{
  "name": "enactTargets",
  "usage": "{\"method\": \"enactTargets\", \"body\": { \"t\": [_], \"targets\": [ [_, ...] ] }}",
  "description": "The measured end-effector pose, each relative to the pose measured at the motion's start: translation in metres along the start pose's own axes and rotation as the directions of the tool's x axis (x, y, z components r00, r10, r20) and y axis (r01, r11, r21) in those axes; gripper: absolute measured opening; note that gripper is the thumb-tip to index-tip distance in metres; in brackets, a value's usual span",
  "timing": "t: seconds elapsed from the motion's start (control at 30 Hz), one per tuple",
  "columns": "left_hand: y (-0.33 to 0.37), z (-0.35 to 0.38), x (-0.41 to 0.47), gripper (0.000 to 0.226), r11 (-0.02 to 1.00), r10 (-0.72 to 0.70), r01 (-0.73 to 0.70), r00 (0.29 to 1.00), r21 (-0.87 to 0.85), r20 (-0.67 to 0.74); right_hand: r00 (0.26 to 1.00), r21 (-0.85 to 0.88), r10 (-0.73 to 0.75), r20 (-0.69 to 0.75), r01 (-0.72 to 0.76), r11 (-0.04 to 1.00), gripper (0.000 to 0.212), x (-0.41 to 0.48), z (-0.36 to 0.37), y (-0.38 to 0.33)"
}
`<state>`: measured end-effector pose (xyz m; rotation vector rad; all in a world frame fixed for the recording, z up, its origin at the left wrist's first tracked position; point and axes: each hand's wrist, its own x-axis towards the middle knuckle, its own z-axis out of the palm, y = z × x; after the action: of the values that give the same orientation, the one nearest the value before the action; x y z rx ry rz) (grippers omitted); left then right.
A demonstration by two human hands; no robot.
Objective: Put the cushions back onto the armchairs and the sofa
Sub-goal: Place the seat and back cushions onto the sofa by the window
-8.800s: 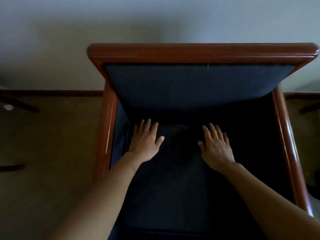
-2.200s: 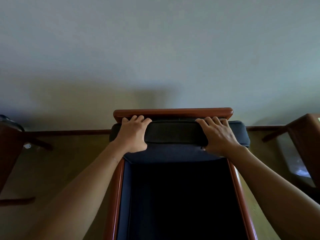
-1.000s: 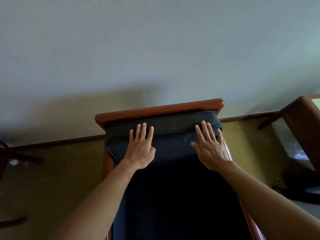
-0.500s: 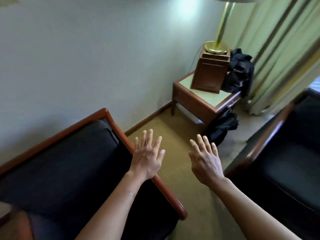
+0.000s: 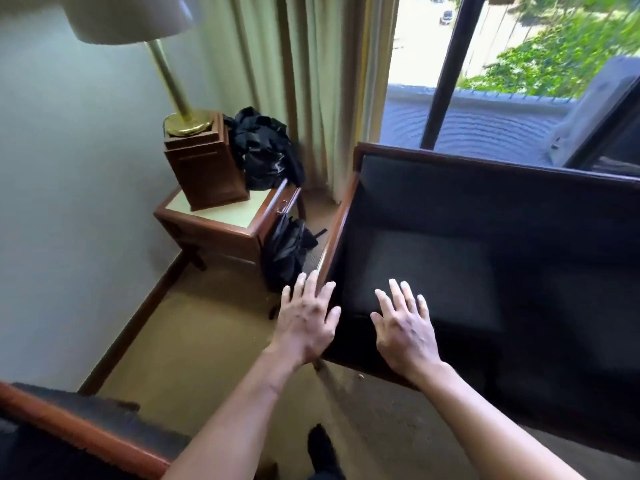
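A dark upholstered sofa (image 5: 491,209) with a wooden frame stands at the right under the window; a dark seat cushion (image 5: 446,268) lies on its left seat. My left hand (image 5: 306,318) hovers open over the carpet beside the sofa's left wooden arm (image 5: 337,223). My right hand (image 5: 405,327) is open, fingers spread, above the front of that seat. Neither hand holds anything. The armchair (image 5: 86,431) I just left shows at the bottom left, with its wooden rail and dark cushion edge.
A wooden side table (image 5: 221,220) in the corner carries a brass lamp (image 5: 180,98) on a wooden box and a black bundle (image 5: 263,150). A black bag (image 5: 287,251) leans between table and sofa. Curtains (image 5: 311,81) hang behind. My foot (image 5: 320,448) is on the carpet.
My view has swung right from the armchair to the sofa by the window. Both hands left the armchair's back cushion and now hover open near the sofa's left end.
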<state>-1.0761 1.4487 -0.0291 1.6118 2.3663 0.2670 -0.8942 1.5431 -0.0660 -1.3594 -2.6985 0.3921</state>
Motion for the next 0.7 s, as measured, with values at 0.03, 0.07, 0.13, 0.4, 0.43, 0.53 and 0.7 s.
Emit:
{"method": "enactTargets", "body": {
  "t": [0.03, 0.07, 0.13, 0.4, 0.43, 0.53, 0.7],
  "targets": [
    [0.011, 0.007, 0.017, 0.06, 1.0, 0.015, -0.015, 1.0, -0.005, 0.021, 0.999, 0.003, 0.032, 0.0, -0.032, 0.999, 0.051, 0.006, 0.0, 0.017],
    [0.021, 0.014, 0.034, 0.059, 1.0, 0.024, -0.023, 0.999, -0.015, 0.042, 0.998, 0.005, 0.061, 0.004, -0.061, 0.998, 0.051, 0.012, 0.0, 0.033],
    [0.037, 0.03, 0.068, 0.059, 0.999, 0.031, -0.027, 0.996, -0.043, 0.085, 0.993, -0.001, 0.114, 0.011, -0.114, 0.994, 0.05, 0.026, 0.001, 0.064],
    [0.06, 0.092, 0.219, 0.057, 0.985, -0.041, 0.081, 0.966, -0.152, 0.255, 0.95, -0.009, 0.296, 0.104, -0.296, 0.955, 0.052, 0.128, 0.014, 0.175],
    [0.06, 0.099, 0.238, 0.057, 0.983, -0.053, 0.098, 0.96, -0.152, 0.274, 0.943, -0.012, 0.313, 0.114, -0.314, 0.949, 0.052, 0.141, 0.017, 0.185],
    [0.059, 0.121, 0.293, 0.058, 0.982, -0.083, 0.133, 0.94, -0.134, 0.331, 0.92, -0.013, 0.361, 0.153, -0.363, 0.932, 0.052, 0.181, 0.031, 0.216],
    [0.05, 0.165, 0.374, 0.068, 0.947, -0.216, 0.289, 0.897, -0.141, 0.385, 0.874, -0.021, 0.432, 0.222, -0.439, 0.898, 0.053, 0.239, 0.068, 0.269]
  ]
}}
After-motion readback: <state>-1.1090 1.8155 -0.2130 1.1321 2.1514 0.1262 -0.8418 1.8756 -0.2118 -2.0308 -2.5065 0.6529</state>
